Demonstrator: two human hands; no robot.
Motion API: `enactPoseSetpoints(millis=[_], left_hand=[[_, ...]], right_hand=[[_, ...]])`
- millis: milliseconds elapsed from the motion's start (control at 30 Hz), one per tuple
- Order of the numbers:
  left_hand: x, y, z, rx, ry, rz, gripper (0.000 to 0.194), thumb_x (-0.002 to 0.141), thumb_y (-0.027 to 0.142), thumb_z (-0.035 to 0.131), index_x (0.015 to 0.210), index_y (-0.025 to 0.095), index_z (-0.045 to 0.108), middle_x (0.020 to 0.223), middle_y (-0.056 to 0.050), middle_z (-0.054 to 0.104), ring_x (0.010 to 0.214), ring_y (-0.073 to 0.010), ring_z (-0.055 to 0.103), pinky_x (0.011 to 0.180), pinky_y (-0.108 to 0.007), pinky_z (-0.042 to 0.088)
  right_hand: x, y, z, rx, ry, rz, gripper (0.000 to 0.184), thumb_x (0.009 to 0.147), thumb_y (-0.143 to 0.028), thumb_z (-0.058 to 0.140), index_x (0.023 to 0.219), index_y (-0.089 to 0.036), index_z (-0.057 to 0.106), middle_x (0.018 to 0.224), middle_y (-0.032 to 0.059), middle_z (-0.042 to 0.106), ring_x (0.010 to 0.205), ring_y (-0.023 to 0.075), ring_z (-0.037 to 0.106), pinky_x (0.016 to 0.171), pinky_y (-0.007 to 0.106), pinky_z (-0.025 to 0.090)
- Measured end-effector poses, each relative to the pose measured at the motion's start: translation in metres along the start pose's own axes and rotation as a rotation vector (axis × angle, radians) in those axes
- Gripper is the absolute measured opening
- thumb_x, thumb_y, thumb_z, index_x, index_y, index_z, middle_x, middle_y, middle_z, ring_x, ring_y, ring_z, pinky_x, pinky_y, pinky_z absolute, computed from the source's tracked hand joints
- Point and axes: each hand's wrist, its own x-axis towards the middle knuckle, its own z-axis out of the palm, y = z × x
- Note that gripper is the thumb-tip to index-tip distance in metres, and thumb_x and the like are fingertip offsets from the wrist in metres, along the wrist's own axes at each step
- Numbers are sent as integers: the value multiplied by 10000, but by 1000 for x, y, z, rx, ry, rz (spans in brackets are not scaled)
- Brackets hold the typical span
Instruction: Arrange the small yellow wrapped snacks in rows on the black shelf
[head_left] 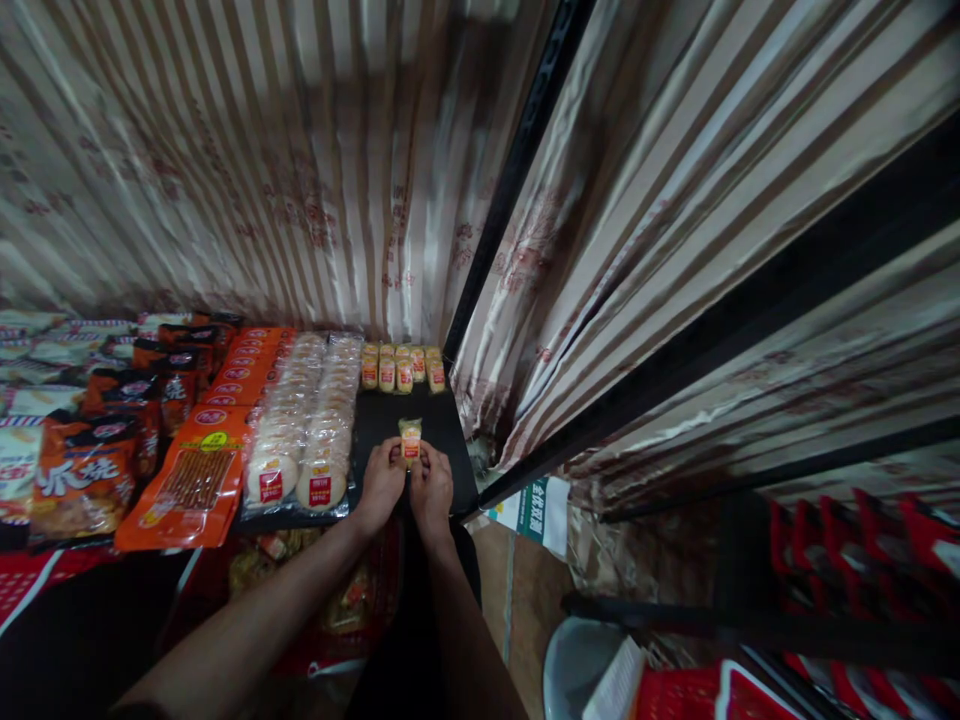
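Note:
A small wrapped snack cake in yellowish packaging with a red-and-white label is held upright between both my hands, over the black shelf. My left hand pinches its left side, and my right hand grips the lower right side. Behind it, along the shelf's back edge, stands a row of matching wrapped snack cakes. Just left of my hands lie two long rows of round pastries in clear wrappers with red labels.
Orange snack packs and orange-black bags fill the shelf's left side. A patterned curtain hangs behind, with black metal posts at the right. Below are a red basket and a pale bucket.

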Motion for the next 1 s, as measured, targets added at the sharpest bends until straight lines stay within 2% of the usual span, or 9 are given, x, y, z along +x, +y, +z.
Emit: enactPoseSetpoints(millis=[333, 733, 1000], left_hand=[[15, 12, 6, 14, 17, -27, 319, 791, 150, 458, 1070, 184, 610, 1014, -71, 599, 922, -141, 572, 873, -250, 432], [39, 5, 19, -8, 30, -27, 291, 803, 195, 462, 1039, 198, 631, 1032, -66, 626, 977, -161, 563, 916, -272, 412], [53, 11, 23, 11, 32, -25, 298, 795, 185, 449, 1031, 186, 631, 1057, -84, 622, 1009, -182, 560, 920, -300, 412]], right_hand=[[19, 6, 11, -25, 46, 21, 331, 806, -199, 420, 1069, -171, 620, 960, 92, 623, 867, 191, 579, 796, 324, 464], [39, 2, 15, -65, 38, 134, 314, 815, -239, 435, 1044, -160, 635, 930, 98, 624, 797, 191, 585, 767, 313, 462], [57, 0, 18, -90, 9, 193, 290, 801, -225, 462, 1015, -168, 648, 904, 86, 624, 749, 180, 591, 736, 297, 457]])
